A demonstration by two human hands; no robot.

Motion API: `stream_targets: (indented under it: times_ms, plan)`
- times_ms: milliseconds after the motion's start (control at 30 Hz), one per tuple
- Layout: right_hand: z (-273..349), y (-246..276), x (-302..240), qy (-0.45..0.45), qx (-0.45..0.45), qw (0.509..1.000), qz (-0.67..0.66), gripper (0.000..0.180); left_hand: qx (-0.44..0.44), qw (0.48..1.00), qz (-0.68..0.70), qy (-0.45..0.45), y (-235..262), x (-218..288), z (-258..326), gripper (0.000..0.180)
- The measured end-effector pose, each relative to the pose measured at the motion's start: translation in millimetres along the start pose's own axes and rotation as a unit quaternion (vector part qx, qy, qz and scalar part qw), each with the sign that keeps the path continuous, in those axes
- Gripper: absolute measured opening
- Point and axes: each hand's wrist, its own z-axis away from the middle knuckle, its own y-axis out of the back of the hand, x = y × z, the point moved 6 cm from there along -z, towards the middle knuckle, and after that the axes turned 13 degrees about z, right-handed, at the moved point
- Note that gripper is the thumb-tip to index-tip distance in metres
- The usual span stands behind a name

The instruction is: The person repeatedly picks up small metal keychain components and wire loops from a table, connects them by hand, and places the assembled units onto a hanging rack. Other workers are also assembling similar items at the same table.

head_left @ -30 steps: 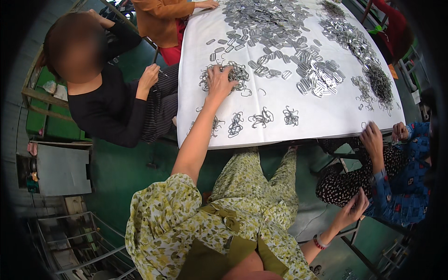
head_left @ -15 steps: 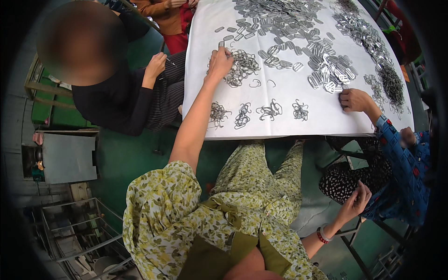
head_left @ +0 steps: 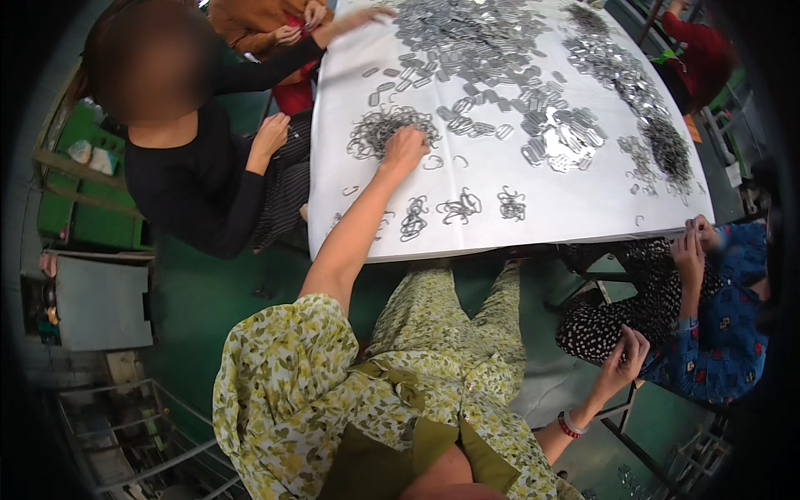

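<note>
My left hand (head_left: 407,148) rests at the right side of a heap of thin grey metal hooks (head_left: 373,130) on the white table. Its fingers bend down and close into the heap, so their tips and anything between them are hidden. Nearer the table edge lie small bunches of the same hooks, among them a left bunch (head_left: 413,218), a middle bunch (head_left: 460,207) and a right bunch (head_left: 512,204). Another is partly covered by my forearm. My right hand (head_left: 625,357) is off the table at the lower right, fingers curled toward the thumb; what they hold is not distinguishable.
Flat slotted metal buckles (head_left: 475,42) cover the far middle of the white table (head_left: 333,200), with shinier buckles (head_left: 567,137) nearer. More metal pieces (head_left: 667,154) line the right side. Co-workers sit left (head_left: 179,179) and right (head_left: 733,325); others are beyond.
My left hand has moved from the heap's far left to its right side. The right co-worker's hand has left the table top; the left co-worker now reaches across the far side.
</note>
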Motion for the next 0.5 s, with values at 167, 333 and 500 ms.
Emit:
stream_targets:
  times_ms: [167, 333, 500]
  plan:
    - [-24, -27, -19, 0.018, -0.023, 0.995, -0.091, 0.021, -0.001, 0.999, -0.005, 0.038, 5, 6, -4, 0.012]
    - [-80, -123, -36, -0.005, -0.14, 0.977, -0.161, 0.02, 0.046, 0.996, 0.072, 0.022, 45, 33, 13, 0.013]
    - [-136, -220, -81, 0.242, -0.098, 0.961, 0.088, 0.036, -0.004, 0.976, 0.217, -0.029, 44, 101, 93, 0.012]
